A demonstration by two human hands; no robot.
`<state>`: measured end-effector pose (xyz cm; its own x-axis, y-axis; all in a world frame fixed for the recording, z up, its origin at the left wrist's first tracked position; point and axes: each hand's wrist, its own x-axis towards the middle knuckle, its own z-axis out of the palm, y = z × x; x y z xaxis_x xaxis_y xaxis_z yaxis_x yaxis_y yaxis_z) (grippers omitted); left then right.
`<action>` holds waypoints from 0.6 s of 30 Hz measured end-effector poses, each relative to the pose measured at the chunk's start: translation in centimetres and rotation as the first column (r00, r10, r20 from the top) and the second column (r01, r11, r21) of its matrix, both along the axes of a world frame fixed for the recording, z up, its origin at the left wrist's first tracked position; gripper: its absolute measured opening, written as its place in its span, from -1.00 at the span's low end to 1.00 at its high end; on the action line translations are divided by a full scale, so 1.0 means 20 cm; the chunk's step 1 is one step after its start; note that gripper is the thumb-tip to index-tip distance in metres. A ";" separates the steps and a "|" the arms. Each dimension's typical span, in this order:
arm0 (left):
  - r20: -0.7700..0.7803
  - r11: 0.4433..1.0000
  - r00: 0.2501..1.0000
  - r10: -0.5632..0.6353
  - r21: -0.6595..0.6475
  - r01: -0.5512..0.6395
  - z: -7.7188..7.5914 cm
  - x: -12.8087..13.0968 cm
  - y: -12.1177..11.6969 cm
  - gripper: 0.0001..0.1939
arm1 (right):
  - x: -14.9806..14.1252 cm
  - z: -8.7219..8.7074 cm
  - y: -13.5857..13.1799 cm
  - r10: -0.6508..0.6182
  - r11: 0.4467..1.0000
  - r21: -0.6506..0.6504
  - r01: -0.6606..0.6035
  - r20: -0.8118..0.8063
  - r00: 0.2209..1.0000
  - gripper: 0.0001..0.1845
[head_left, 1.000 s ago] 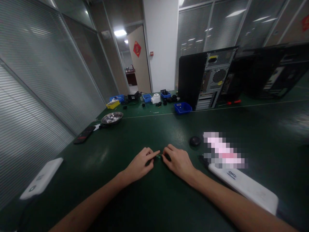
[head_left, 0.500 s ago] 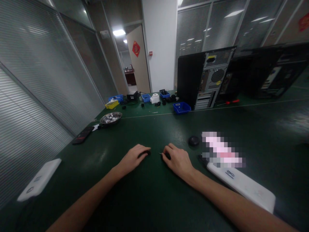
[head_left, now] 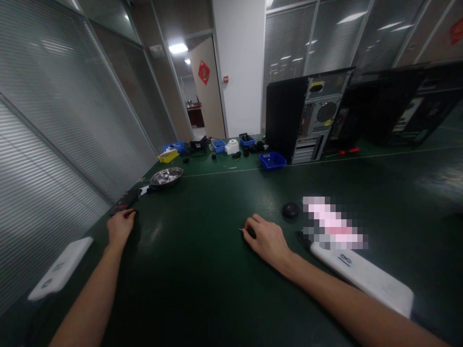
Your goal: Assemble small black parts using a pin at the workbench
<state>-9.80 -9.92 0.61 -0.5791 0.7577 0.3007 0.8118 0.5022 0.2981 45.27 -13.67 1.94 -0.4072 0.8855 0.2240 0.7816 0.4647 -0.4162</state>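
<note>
My left hand (head_left: 120,227) is at the far left, closed in a pinch on a small black piece (head_left: 129,212) that its fingers mostly cover. It is right beside a dark flat object with a red mark (head_left: 125,201), partly blurred out. Near the middle of the green table (head_left: 188,270), my right hand (head_left: 265,239) is curled around a small black-handled tool (head_left: 251,233). A thin metal tip pokes out to the left of the fingers. Just beyond that hand lies a black computer mouse or similar rounded object (head_left: 290,210).
A white power bank-like block marked 18 (head_left: 361,277) lies by my right forearm, and another white block (head_left: 60,270) at left. Farther back stand a metal bowl (head_left: 167,177), a blue bin (head_left: 272,161), a yellow tray (head_left: 168,156) and a computer case (head_left: 285,123).
My left hand has moved from the middle of the table to the far left, beside the dark flat object. My right hand has stayed in place with its tool.
</note>
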 end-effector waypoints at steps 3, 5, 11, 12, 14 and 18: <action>-0.011 1.000 1.000 0.025 0.016 -0.025 -0.04 -0.01 0.02 -0.57 | 0.00 0.00 0.00 0.004 1.000 0.000 -0.004 -0.005 1.000 -0.82; -0.030 0.999 0.999 0.021 0.041 -0.020 -0.05 -0.01 0.03 -0.57 | 0.01 0.00 0.00 0.005 1.000 0.001 -0.005 -0.009 1.000 -0.82; -0.121 0.995 0.991 -0.055 0.073 0.064 -0.06 -0.01 0.02 -0.58 | 0.00 0.00 0.00 0.001 1.000 -0.006 -0.001 -0.009 1.000 -0.82; -0.131 0.995 0.989 -0.062 0.067 0.072 -0.06 0.00 0.02 -0.58 | 0.00 0.00 0.00 0.001 1.000 -0.007 -0.001 -0.008 1.000 -0.82; -0.145 0.996 0.987 -0.068 0.052 0.077 -0.06 0.01 0.01 -0.59 | 0.00 0.00 0.00 0.001 1.000 -0.009 -0.001 -0.007 1.000 -0.82; -0.169 0.996 0.982 -0.078 0.033 0.085 -0.05 0.03 0.00 -0.59 | 0.00 0.01 0.00 -0.002 1.000 -0.012 0.002 -0.005 1.000 -0.83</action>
<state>-9.11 -9.86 -0.31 -0.4546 0.7860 0.4189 0.8897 0.4226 0.1725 45.32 -13.72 2.06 -0.4044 0.8888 0.2157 0.7801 0.4583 -0.4259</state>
